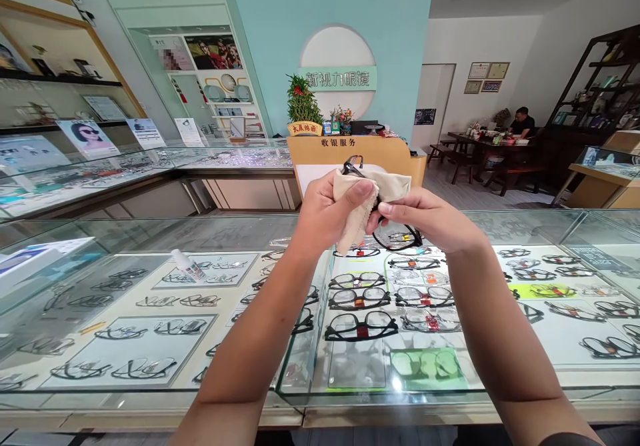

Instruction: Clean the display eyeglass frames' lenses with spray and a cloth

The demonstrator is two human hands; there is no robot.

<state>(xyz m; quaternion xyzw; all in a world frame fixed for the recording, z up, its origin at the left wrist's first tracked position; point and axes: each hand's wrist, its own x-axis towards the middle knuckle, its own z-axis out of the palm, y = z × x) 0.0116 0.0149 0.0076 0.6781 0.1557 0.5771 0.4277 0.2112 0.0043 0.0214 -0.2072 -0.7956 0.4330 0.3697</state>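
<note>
Black-framed eyeglasses (399, 239) are at frame centre, partly covered by a beige, zigzag-edged cloth (354, 223); the left hand's (324, 211) grip pinches the cloth, the right hand's (425, 217) the frame. Below: a glass-topped display counter (400, 416).

Teal wall (265, 53) — wooden counter (375, 151) — grey floor (445, 189)

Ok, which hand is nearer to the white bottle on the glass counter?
Left. The left hand, gripping the cloth, is raised to the right of the white bottle; the right hand, holding the glasses, is farther right.
</note>
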